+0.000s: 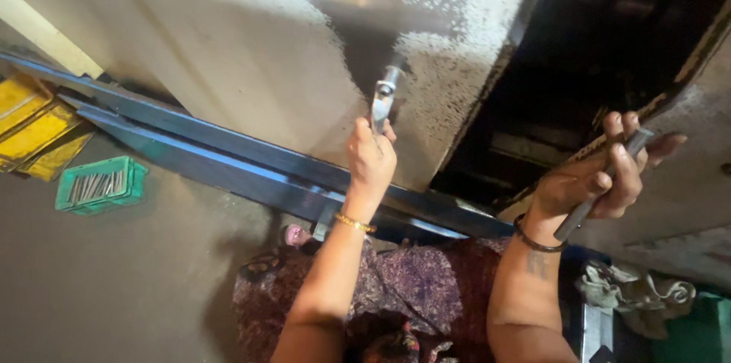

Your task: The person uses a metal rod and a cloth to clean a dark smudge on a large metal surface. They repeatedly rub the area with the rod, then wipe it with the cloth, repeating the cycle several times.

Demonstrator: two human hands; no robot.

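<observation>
Hands are raised in front of a large worn metal panel (251,43). Left hand (371,159) is closed in a fist around a short metal tool (383,97), held upright, its upper end close to or touching the panel face; contact cannot be confirmed. A gold bangle (355,223) is worn on that wrist. Right hand (592,180) is curled around a grey metal rod (601,184), held diagonally, upper end by the fingertips, lower end past the wrist; fingers are partly spread at the top. A dark band (533,243) is worn on that wrist. A dark opening (601,66) is seen in the panel just beside the right hand. Long blue-grey steel bars (228,154) are laid diagonally below the panel, passing behind the left wrist. Patterned purple clothing (426,287) is seen between the forearms. A green crate (100,185) with thin metal pieces is set on the floor at far left, near stacked yellow trays (34,131). Crumpled cloth (636,294) is seen lower right.
</observation>
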